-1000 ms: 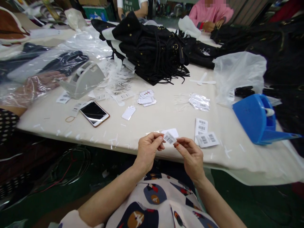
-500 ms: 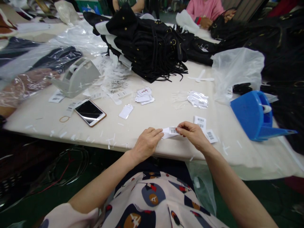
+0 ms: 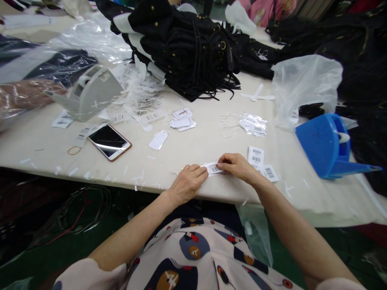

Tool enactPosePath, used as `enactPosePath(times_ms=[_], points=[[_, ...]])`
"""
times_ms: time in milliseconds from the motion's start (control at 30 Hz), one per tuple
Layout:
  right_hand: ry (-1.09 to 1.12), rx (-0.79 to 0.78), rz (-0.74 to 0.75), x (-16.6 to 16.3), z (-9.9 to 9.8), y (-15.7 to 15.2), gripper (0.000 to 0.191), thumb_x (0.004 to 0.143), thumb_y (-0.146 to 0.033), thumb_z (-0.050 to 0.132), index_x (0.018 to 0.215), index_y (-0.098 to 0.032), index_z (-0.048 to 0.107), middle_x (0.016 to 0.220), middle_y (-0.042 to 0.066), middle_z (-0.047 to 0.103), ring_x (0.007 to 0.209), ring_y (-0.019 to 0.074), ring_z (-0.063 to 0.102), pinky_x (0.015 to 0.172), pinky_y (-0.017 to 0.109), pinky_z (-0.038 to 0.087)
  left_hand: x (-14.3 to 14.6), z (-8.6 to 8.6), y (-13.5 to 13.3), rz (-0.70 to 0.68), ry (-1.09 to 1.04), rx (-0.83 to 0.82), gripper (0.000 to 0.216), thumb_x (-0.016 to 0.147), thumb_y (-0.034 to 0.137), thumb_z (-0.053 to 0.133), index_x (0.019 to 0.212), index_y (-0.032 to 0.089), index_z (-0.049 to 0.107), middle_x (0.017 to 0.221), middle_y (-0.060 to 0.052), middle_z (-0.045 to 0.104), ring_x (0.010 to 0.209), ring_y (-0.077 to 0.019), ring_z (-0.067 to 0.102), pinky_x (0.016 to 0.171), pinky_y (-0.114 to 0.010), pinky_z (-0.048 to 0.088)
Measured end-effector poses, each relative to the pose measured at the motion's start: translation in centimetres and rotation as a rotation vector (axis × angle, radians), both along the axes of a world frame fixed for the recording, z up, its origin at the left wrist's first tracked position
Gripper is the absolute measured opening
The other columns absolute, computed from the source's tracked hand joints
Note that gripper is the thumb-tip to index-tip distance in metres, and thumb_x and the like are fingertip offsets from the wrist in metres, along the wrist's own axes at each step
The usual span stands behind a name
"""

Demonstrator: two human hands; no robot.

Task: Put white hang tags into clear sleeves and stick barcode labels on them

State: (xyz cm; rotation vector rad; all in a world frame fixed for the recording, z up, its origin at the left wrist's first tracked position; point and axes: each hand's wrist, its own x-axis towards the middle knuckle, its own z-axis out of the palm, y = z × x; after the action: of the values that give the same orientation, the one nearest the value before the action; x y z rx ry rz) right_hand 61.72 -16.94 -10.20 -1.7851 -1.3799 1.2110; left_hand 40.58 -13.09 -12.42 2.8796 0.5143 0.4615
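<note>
Near the table's front edge, a white hang tag lies between my two hands. My left hand is closed, its fingertips holding the tag's left end. Over the tag's right part, my right hand pinches a small barcode sticker between thumb and finger. The sticker lies over the tag; whether it is stuck down all along I cannot tell. Just right of my right hand are barcode sticker sheets. A stack of white tags and a single tag lie farther left.
A smartphone and a grey tape dispenser are at left. At right stands a blue tape dispenser. Tags in plastic lie beyond my hands. Black fringed bags are heaped at the back, beside a clear plastic bag.
My right hand has moved slightly left, bringing the barcode sticker down over the tag's middle. My left hand stays almost in place. The camera view has shifted a little.
</note>
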Motion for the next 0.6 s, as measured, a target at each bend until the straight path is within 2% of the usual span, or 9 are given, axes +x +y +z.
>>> enactPosePath(times_ms=[200,600], points=[[-0.113,0.009,0.049,-0.12,0.02,0.36,0.017,0.068,-0.033,0.056,0.066,-0.017,0.058,0.056,-0.002,0.052,0.053,0.0114,0.044,0.05,0.024,0.033,0.12,0.12,-0.1,0.005,0.013,0.001,0.024,0.088,0.016,0.034,0.103,0.014,0.053,0.106,-0.008,0.058,0.095,-0.0193,0.047,0.077,-0.031,0.038],[-0.249,0.013,0.079,-0.14,0.09,0.59,0.016,0.07,-0.031,0.056,0.068,-0.015,0.06,0.056,-0.002,0.053,0.052,0.0105,0.045,0.051,0.022,0.032,0.29,0.36,-0.11,-0.006,0.091,0.032,0.034,0.087,0.016,0.034,0.119,0.015,0.044,0.11,-0.009,0.053,0.092,-0.0203,0.045,0.073,-0.033,0.038]])
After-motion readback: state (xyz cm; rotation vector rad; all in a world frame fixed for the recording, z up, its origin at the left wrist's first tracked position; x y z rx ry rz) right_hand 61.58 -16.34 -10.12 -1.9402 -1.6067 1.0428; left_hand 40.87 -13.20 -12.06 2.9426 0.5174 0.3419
